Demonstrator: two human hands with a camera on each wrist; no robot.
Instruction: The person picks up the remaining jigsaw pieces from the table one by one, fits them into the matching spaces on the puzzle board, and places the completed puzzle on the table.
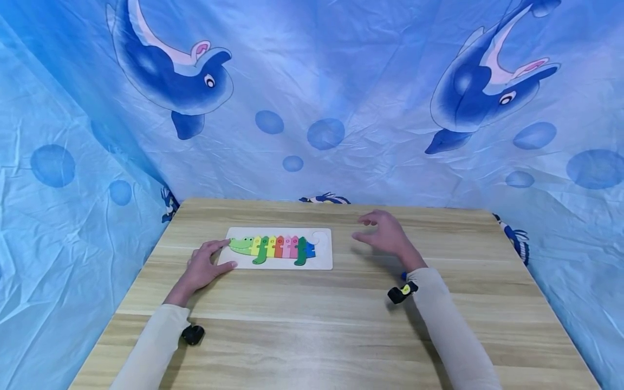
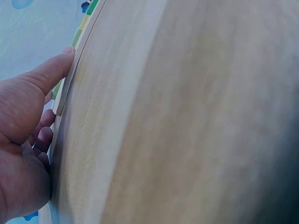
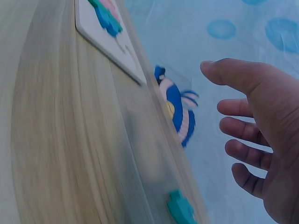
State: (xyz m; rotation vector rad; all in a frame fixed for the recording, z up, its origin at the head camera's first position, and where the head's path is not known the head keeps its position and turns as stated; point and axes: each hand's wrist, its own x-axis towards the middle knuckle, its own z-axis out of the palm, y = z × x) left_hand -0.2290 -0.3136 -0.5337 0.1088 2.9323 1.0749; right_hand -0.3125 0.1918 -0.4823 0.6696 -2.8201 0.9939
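A crocodile puzzle board (image 1: pixel 324 260), pale with bright coloured pieces, lies flat at the back of the table. My left hand (image 1: pixel 201 269) rests on its left end, the straight thumb near the front corner and the index finger by the crocodile's snout. In the left wrist view, the thumb (image 2: pixel 58 67) touches the board's edge. My right hand (image 1: pixel 385 233) hovers to the right of the board, fingers spread from the thumb and loosely bent, holding nothing. Below it in the right wrist view, a small teal puzzle piece (image 3: pixel 181 207) lies on the table.
The wooden table (image 1: pixel 312 325) has its back edge close to a blue cloth backdrop (image 1: pixel 370 135) printed with dolphins and bubbles. Cloth also hangs along the left and right sides. Each wrist carries a small black camera (image 1: pixel 193 335).
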